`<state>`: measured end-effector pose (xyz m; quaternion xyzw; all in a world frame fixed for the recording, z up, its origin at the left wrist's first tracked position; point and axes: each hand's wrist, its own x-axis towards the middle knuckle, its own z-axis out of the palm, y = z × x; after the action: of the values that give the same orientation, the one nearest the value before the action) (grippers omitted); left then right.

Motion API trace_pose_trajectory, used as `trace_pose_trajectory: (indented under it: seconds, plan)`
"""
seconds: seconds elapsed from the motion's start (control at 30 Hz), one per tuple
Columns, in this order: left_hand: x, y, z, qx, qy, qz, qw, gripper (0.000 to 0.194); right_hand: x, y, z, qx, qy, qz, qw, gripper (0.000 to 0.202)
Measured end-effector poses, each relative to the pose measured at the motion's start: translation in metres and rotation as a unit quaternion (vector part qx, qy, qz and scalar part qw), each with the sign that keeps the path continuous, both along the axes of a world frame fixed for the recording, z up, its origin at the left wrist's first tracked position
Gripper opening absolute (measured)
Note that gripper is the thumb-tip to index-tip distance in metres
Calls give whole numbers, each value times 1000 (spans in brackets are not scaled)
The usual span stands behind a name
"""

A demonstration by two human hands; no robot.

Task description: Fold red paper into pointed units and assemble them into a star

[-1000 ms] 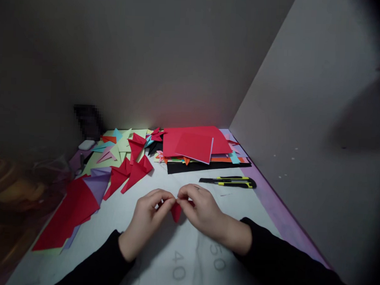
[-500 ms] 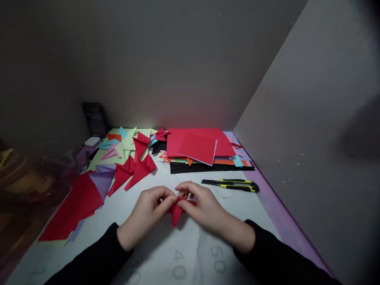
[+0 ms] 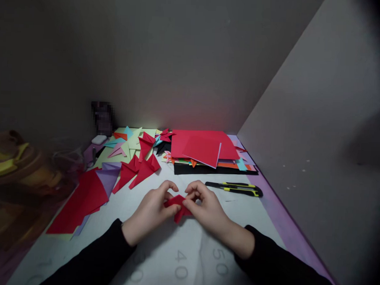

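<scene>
A small red folded paper piece (image 3: 179, 199) is held between my two hands, low over the pale mat (image 3: 160, 250). My left hand (image 3: 154, 206) grips its left part, thumb on the near face and index finger arched above. From the right, my right hand (image 3: 206, 206) pinches it between thumb and curled fingers. One point of the paper hangs down toward me; the fingers cover part of its edges. Just beyond my left hand lie red folded paper pieces (image 3: 145, 171).
A yellow-and-black utility knife (image 3: 238, 188) lies right of my hands. Behind it is a stack of red sheets (image 3: 205, 144) over black paper (image 3: 195, 170). Red sheets (image 3: 80, 200) lie at left, near a blurred brown-yellow object (image 3: 22, 164). Walls stand behind and at right.
The red paper has been turned in my fingers, and a peaked upper edge now shows. My index fingers have spread farther apart. The whole view has shifted slightly.
</scene>
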<state>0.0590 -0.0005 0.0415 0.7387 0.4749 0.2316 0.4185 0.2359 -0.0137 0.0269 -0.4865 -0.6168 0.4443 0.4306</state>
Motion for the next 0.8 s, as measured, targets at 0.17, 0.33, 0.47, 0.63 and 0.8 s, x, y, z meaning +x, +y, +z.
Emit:
trace_pose_trajectory:
  seconds: [0.17,0.33,0.47,0.63,0.8]
  plan:
    - [5,-5,0,10,22,-37,999,30,1,-1,9,60,-121,68,988,9]
    - [-2,2,5,18,32,3,999,38,5,3,15,17,-67,4,998,12]
    - [-6,6,4,49,-15,69,996,42,5,6,11,-58,43,-33,997,15]
    - [4,2,-4,-14,-147,104,984,57,2,6,4,-60,127,-46,989,20]
    - [4,3,-6,-82,-162,92,979,58,4,8,6,-116,71,28,990,21]
